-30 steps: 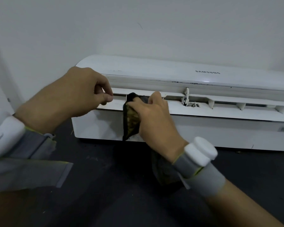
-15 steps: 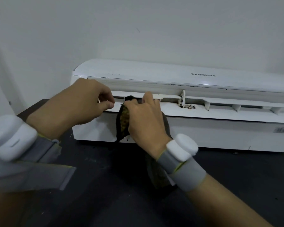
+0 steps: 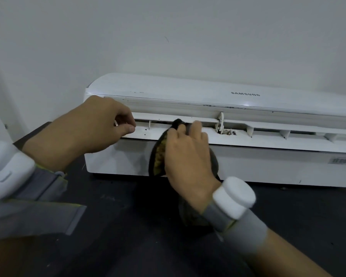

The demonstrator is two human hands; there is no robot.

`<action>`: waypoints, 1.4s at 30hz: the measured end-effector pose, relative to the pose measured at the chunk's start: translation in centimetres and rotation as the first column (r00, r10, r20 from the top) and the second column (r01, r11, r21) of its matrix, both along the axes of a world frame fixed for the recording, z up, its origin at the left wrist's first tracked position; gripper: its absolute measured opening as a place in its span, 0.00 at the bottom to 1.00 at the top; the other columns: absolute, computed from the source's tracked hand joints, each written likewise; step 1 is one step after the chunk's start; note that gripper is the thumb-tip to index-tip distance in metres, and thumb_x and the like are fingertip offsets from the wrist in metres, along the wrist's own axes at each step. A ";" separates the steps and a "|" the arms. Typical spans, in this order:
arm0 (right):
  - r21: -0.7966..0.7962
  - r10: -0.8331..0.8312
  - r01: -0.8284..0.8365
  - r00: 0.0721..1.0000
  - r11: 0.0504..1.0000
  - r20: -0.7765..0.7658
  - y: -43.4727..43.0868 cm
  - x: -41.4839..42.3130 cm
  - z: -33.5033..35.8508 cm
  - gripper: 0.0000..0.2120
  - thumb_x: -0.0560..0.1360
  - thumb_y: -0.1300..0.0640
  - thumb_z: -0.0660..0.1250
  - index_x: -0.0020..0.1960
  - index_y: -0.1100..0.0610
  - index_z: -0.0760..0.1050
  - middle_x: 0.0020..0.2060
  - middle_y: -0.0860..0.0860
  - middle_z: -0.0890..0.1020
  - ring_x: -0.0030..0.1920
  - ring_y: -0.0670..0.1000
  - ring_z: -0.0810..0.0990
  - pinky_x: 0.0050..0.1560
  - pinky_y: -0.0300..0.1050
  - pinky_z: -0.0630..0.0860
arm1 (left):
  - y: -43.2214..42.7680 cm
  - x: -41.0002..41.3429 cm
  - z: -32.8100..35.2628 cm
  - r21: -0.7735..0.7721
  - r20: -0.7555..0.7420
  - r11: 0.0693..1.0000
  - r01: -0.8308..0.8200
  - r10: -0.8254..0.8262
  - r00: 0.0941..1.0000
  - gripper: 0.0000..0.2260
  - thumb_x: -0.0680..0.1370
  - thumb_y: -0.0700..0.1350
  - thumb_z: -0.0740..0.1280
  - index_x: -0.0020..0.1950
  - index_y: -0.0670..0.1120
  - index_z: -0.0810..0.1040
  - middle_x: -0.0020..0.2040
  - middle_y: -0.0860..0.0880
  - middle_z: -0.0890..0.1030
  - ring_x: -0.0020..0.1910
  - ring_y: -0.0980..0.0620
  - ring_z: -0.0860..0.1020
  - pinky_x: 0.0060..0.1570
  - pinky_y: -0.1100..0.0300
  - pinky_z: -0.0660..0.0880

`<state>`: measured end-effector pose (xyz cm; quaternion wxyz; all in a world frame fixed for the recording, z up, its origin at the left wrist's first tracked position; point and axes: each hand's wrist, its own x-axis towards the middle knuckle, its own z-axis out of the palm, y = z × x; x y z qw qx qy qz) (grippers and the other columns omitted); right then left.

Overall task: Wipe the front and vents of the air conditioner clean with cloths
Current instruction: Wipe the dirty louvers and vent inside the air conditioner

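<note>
White plastic makes up the one air conditioner (image 3: 228, 168), which lies lengthways on a dark surface (image 3: 128, 226) with its far side against the wall and its vent facing the person. The left hand (image 3: 88, 126) is at the vent's left end, fingers curled. Thumb and forefinger seem to pinch the end of the louver flap (image 3: 188, 116), probably to hold it lifted so the slot under it can be reached. The right hand (image 3: 186, 154) is near the middle-left of the vent and grips the only cloth (image 3: 158, 156) in view, dark outside and yellowish inside. Its fingertips press a bunched corner into the gap below the flap, while the rest of the cloth hangs loose in front of the lower panel. Bunching it likely lets it fit the narrow opening.

By count there are two hands, each with a white wrist unit (image 3: 234, 198), one cloth, one flap and one central hinge bracket (image 3: 221, 124). At least four small fins show along the slot, and one barcode label (image 3: 341, 160) sits far right.
</note>
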<state>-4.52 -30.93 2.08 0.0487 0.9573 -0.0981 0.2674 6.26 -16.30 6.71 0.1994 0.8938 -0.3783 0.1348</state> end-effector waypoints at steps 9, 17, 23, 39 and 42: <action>0.104 0.278 -0.287 0.956 0.952 0.092 0.5 0.3 -0.6 0.21 0.61 0.72 0.63 0.52 0.59 0.71 0.38 0.51 0.71 0.48 0.57 0.67 0.45 0.52 0.68 | 1.4 -0.3 0.9 -0.037 -0.001 0.999 -0.034 0.034 0.999 0.05 0.75 0.47 0.69 0.42 0.56 0.80 0.38 0.61 0.79 0.38 0.64 0.75 0.36 0.70 0.64; 0.052 0.262 -0.266 0.962 0.962 0.083 3.1 0.9 -0.8 0.15 0.70 0.69 0.57 0.56 0.59 0.66 0.53 0.56 0.72 0.51 0.57 0.64 0.45 0.47 0.59 | 3.0 0.8 1.7 -0.083 0.005 0.990 -0.115 0.116 0.993 0.04 0.75 0.45 0.69 0.44 0.53 0.82 0.35 0.62 0.77 0.39 0.63 0.75 0.36 0.67 0.65; 0.101 0.379 -0.384 0.923 0.918 0.067 6.0 2.8 -0.2 0.14 0.75 0.67 0.54 0.59 0.61 0.66 0.52 0.59 0.73 0.54 0.58 0.64 0.44 0.46 0.55 | 3.1 0.7 1.6 -0.082 0.011 0.991 -0.105 0.106 0.994 0.04 0.75 0.44 0.69 0.43 0.53 0.82 0.36 0.61 0.77 0.39 0.63 0.75 0.37 0.70 0.64; 0.007 0.327 -0.328 0.945 0.945 0.025 6.4 6.1 0.0 0.16 0.71 0.67 0.57 0.59 0.60 0.64 0.48 0.56 0.75 0.57 0.59 0.65 0.47 0.46 0.57 | 4.4 0.5 2.1 -0.182 -0.006 0.963 -0.198 0.200 0.980 0.04 0.76 0.42 0.68 0.47 0.50 0.81 0.42 0.51 0.81 0.42 0.52 0.79 0.45 0.62 0.66; 0.201 0.467 -0.464 0.884 0.863 0.034 4.6 5.3 0.6 0.16 0.67 0.70 0.58 0.52 0.56 0.66 0.38 0.50 0.64 0.50 0.56 0.64 0.46 0.47 0.63 | 4.4 0.4 2.1 -0.177 -0.031 0.962 -0.207 0.205 0.978 0.04 0.76 0.42 0.68 0.46 0.51 0.81 0.43 0.52 0.81 0.43 0.52 0.79 0.44 0.61 0.67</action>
